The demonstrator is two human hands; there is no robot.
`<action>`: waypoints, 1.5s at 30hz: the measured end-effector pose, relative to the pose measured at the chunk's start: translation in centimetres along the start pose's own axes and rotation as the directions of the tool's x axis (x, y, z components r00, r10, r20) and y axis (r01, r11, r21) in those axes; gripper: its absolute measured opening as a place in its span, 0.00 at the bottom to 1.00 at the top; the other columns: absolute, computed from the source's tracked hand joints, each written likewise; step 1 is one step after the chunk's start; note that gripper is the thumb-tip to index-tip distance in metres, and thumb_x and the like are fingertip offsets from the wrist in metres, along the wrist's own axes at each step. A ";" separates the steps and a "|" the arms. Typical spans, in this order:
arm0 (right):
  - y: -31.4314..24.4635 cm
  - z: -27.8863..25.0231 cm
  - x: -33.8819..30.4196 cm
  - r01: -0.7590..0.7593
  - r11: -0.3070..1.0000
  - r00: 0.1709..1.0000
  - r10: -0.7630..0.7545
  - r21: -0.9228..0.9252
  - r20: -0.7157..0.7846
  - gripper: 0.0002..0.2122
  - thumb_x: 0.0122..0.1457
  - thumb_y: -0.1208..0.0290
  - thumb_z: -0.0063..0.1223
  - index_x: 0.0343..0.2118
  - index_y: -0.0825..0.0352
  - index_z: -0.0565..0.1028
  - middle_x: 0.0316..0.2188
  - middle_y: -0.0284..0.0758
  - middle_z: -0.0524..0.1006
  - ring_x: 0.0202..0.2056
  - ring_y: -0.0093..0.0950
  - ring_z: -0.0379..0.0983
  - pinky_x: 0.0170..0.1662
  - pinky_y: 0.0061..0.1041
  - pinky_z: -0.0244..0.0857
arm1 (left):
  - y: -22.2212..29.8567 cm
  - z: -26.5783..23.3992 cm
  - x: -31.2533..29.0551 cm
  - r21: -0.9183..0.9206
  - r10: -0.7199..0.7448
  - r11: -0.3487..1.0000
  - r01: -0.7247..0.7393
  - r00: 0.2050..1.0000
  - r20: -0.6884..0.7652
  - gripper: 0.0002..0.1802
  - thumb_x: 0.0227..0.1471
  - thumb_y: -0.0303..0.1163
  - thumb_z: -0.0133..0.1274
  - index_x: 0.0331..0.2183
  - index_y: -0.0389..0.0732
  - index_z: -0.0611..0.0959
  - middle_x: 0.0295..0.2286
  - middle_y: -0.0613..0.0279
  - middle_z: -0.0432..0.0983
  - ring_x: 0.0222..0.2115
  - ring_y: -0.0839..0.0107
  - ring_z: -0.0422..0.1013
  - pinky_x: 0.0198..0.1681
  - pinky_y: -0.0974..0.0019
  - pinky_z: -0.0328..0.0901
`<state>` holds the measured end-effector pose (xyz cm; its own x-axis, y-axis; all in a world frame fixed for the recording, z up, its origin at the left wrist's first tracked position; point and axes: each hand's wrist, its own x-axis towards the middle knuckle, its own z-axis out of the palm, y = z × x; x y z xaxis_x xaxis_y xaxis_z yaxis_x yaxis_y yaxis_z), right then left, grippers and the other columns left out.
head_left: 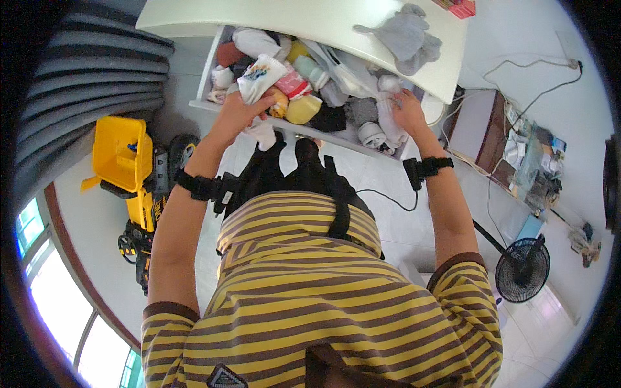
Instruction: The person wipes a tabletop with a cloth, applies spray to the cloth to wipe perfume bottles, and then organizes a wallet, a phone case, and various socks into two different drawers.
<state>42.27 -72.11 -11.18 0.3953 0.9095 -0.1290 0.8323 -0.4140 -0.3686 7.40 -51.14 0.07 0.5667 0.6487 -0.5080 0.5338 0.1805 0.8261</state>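
Note:
An open white drawer (200, 104) holds several rolled and loose socks in many colours. At its left front, my left hand (240, 118) is closed on a white sock (262, 76) with a coloured print. Below that hand, a white end of fabric (263, 134) hangs over the drawer's front edge. Over the right end of the drawer, my right hand (409, 111) has its fingers curled on a white sock (387, 120); part of the grip is hidden. Between the hands lie a yellow bundle (303, 110), a black one (329, 119) and a grey one (361, 111).
Grey gloves (402, 40) lie on the white tabletop (278, 14) above the drawer. A yellow toy vehicle (123, 155) stands at the left beside grey curtains (103, 71). Cables and a black fan (522, 270) are at the right.

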 end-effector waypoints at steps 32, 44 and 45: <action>-20.8 1.3 6.3 0.479 0.864 0.871 -0.448 -0.153 0.200 0.16 0.41 0.74 0.54 0.37 0.63 0.72 0.39 0.31 0.70 0.43 0.35 0.64 0.42 0.33 0.65 | -8.1 -13.0 1.3 -0.168 -0.187 0.975 0.146 0.947 -0.260 0.18 0.43 0.38 0.56 0.36 0.38 0.79 0.22 0.66 0.75 0.19 0.79 0.71 0.17 0.75 0.58; -16.0 -1.0 6.2 0.171 0.944 0.976 -0.123 -0.281 0.181 0.25 0.36 0.77 0.55 0.44 0.62 0.68 0.40 0.35 0.70 0.43 0.36 0.65 0.42 0.35 0.64 | -4.4 -12.1 6.4 -0.093 -0.112 0.990 0.108 0.993 -0.040 0.19 0.43 0.40 0.56 0.32 0.33 0.79 0.18 0.61 0.75 0.17 0.76 0.71 0.19 0.72 0.62; -16.3 -1.2 6.0 0.141 0.932 0.982 -0.088 -0.334 0.169 0.25 0.36 0.77 0.55 0.44 0.62 0.68 0.42 0.35 0.70 0.44 0.36 0.65 0.43 0.35 0.63 | -4.2 -11.9 6.7 -0.091 -0.109 0.990 0.105 0.993 -0.037 0.19 0.43 0.40 0.56 0.32 0.33 0.79 0.18 0.61 0.75 0.17 0.76 0.71 0.19 0.72 0.62</action>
<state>31.48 -59.96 -4.83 0.2494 0.9356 -0.2499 0.9611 -0.2707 -0.0541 1.48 -38.71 -3.87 0.4814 0.6521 -0.5857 0.5316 0.3141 0.7866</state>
